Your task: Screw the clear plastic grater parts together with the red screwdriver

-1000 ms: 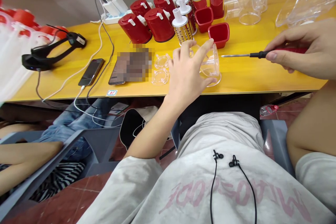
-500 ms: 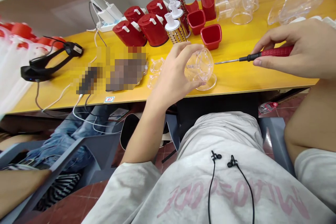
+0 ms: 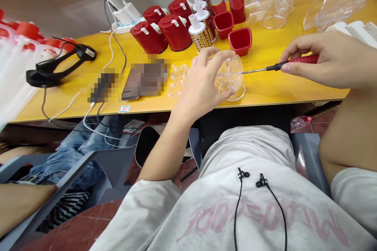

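My left hand (image 3: 203, 84) grips a clear plastic cup-shaped part (image 3: 232, 78), tipped on its side just above the yellow table (image 3: 279, 86) near the front edge. My right hand (image 3: 332, 60) holds a screwdriver (image 3: 282, 66) with a red handle and black collar, level with the table. Its metal tip reaches the open face of the clear part. Two small clear plastic rings (image 3: 177, 80) lie on the table just left of my left hand.
Red lidded drums (image 3: 165, 31), metal grater drums (image 3: 202, 27) and red square cups (image 3: 240, 40) stand behind the hands. Clear housings (image 3: 273, 6) fill the back right. Phones (image 3: 144, 80), cables and a black headset (image 3: 55, 64) lie to the left. Another person's legs sit at lower left.
My left hand lifted the clear part off the table and turned it sideways. My right hand moved the screwdriver left until its tip met the part.
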